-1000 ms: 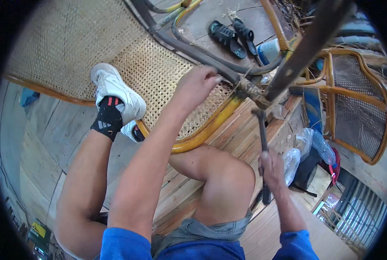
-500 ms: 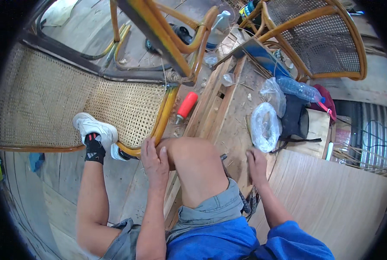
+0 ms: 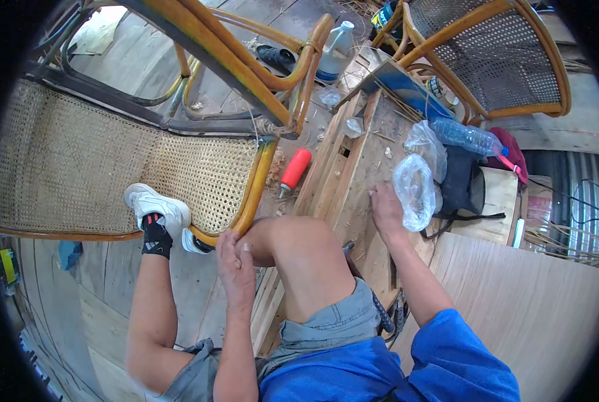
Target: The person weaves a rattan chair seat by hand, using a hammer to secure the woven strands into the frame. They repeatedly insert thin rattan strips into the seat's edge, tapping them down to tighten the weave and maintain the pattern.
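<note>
Two bare hands, well apart: here's the left hand (image 3: 238,271) beside the knee (image 3: 299,248), thumb off from loosely bent fingers, nothing pinched, right at the near corner of the cane chair (image 3: 199,174), which fills the left side. Over on the wooden planks (image 3: 353,175), the right hand (image 3: 386,213) sits near a clear plastic bag (image 3: 413,191), its grip impossible to tell; beyond, a red bottle (image 3: 296,167), then another chair (image 3: 500,67) far right.
</note>
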A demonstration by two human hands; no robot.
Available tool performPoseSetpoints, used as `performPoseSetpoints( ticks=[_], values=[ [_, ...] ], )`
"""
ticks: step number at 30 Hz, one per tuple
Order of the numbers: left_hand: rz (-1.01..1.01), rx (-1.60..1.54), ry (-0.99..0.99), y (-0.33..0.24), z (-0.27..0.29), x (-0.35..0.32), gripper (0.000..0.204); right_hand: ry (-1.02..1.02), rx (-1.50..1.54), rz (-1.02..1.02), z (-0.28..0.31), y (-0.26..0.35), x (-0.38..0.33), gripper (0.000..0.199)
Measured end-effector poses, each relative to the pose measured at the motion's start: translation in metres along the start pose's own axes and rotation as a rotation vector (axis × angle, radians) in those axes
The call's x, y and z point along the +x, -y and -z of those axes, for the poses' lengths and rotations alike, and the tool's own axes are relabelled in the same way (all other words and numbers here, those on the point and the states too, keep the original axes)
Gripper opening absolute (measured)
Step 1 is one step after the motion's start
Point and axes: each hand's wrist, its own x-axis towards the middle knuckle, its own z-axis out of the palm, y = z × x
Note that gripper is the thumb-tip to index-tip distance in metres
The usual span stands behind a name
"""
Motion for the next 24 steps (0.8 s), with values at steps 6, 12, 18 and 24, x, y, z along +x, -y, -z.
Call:
performPoseSetpoints(
  ticks=[6, 12, 18, 24],
  values=[
    [-0.036, -0.173, 0.165, -0.065, -0.005, 0.015, 0.022, 0.248, 0.549, -0.236, 0.058, 0.069, -0.014, 0.010],
    [0.339, -0.663, 0.458, -0.091, -0.023, 0.034, 0.023, 0.446, 1.038, -0.329, 0.089, 0.145, -0.020, 0.010],
    [0.478, -1.079, 0.515, -0.084, -0.020, 0.043, 0.018, 0.530, 0.955, -0.277, 0.078, 0.166, -0.018, 0.011],
    [0.586, -1.107, 0.390, -0.079, -0.016, 0.046, 0.011, 0.490, 0.890, -0.180, 0.064, 0.175, -0.020, 0.009]
  ],
)
